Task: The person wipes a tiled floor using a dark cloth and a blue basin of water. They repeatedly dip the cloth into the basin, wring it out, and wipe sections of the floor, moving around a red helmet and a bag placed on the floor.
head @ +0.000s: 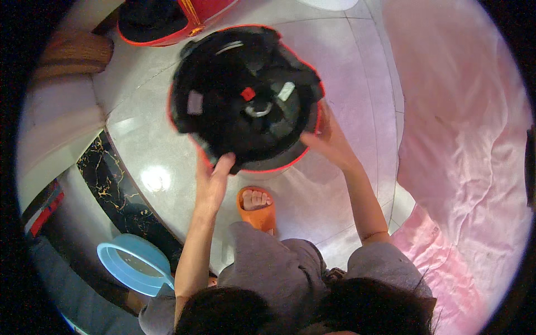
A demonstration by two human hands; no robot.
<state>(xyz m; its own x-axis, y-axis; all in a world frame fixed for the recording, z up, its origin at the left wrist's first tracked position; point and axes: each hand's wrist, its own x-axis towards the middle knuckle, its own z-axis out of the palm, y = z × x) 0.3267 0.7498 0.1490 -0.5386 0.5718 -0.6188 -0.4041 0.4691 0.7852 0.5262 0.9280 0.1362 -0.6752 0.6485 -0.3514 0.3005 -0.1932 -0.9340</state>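
Both of my hands hold up a large, round, black plastic object point(234, 100) with a red rim, notched edges and a few light stickers; its exact kind is not clear. It hangs over the tiled floor, slightly blurred. My left hand point(214, 178) grips its lower left edge, thumb on top near a notch. On the lower right edge, my right hand point(324, 136) has its thumb over the rim, and its fingers are mostly hidden beneath and behind the object.
An orange slipper point(259, 213) is on my foot below. Pink fabric point(456, 104) covers the right side. A light blue plastic basin point(136, 264) stands lower left, beside a black marbled floor strip point(111, 176). A red container point(209, 16) with a black interior is at the top.
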